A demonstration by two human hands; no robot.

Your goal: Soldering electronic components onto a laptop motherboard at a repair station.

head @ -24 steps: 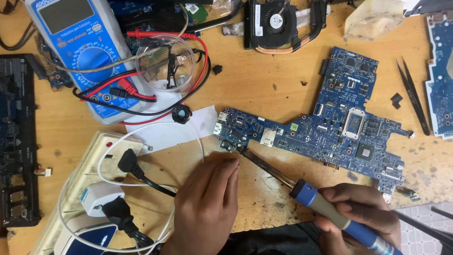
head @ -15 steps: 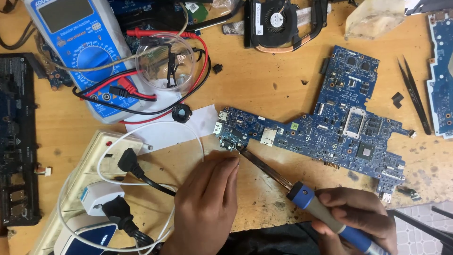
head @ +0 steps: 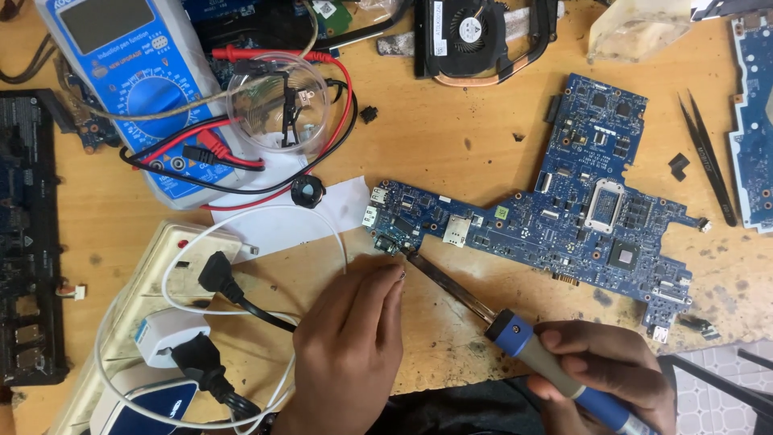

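Observation:
A blue circuit board lies on the wooden bench. My right hand grips a blue-handled soldering iron; its metal tip touches the board's lower left corner near the ports. My left hand rests on the bench just below that corner, fingers pinched together by the iron's tip. What the fingertips hold is too small to tell.
A blue multimeter with red and black leads lies at top left beside a clear round dish. A white power strip with plugs sits at lower left. Black tweezers, a cooling fan and another board lie at the top and right.
The iron's tip has stayed at the board's corner; both hands have barely shifted.

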